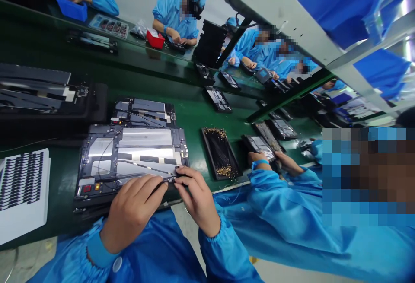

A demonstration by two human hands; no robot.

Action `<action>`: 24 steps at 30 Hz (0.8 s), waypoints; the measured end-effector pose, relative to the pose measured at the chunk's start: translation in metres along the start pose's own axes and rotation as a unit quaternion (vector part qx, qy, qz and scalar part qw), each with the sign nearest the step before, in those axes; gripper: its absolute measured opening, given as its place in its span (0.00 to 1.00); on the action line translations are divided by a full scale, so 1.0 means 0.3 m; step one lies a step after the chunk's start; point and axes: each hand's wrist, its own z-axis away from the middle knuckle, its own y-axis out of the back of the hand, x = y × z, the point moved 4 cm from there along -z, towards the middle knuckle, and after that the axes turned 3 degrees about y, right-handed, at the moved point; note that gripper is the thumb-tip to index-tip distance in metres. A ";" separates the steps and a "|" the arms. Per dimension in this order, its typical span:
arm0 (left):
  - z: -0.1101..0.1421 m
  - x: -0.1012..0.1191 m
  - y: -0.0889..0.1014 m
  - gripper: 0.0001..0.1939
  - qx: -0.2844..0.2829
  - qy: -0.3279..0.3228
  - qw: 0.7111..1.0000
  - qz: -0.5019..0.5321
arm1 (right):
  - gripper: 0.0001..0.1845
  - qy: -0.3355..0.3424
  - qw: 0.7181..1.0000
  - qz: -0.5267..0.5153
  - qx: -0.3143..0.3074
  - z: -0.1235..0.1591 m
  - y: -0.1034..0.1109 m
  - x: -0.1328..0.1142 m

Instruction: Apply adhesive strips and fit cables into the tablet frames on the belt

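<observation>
An opened tablet (pixel 147 138) lies in front of me on the green bench, with silver battery cells, dark flex cables and a small camera part showing. At its near right corner both my hands meet. My left hand (pixel 132 207) reaches over the near edge, its thumb and fingers closed together at the tip. Close beside it, my right hand (pixel 197 194) pinches at the corner with thumb and fingers. Whatever small dark part lies between the fingertips is too hidden to name. Behind this tablet sits another opened tablet (pixel 149 109).
White sheets with rows of black strips (pixel 24 179) lie at left. A black tray of thin black cables with gold ends (pixel 220 153) stands at right. Far left are more opened tablets (pixel 35 86). A co-worker's sleeve (pixel 282 205) is close on my right; other workers sit across the bench.
</observation>
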 end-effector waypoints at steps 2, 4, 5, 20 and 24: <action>-0.003 0.002 0.002 0.11 0.004 0.001 1.000 -0.008 | 0.11 0.006 1.000 0.011 0.006 -0.004 -0.003 -0.006; -0.005 0.004 0.000 0.13 -0.001 0.001 1.000 -0.018 | 0.11 0.013 1.000 0.021 0.008 -0.010 -0.004 -0.012; -0.005 0.004 -0.001 0.14 -0.004 0.001 1.000 -0.022 | 0.11 0.017 1.000 0.025 0.006 -0.013 -0.004 -0.015; -0.006 -0.001 0.003 0.11 0.008 -0.015 1.000 -0.019 | 0.21 0.140 0.990 0.004 0.014 0.039 -0.027 0.042; 0.013 -0.005 -0.011 0.13 -0.004 -0.015 1.000 -0.013 | 0.25 0.155 0.987 0.012 0.041 0.049 -0.043 0.064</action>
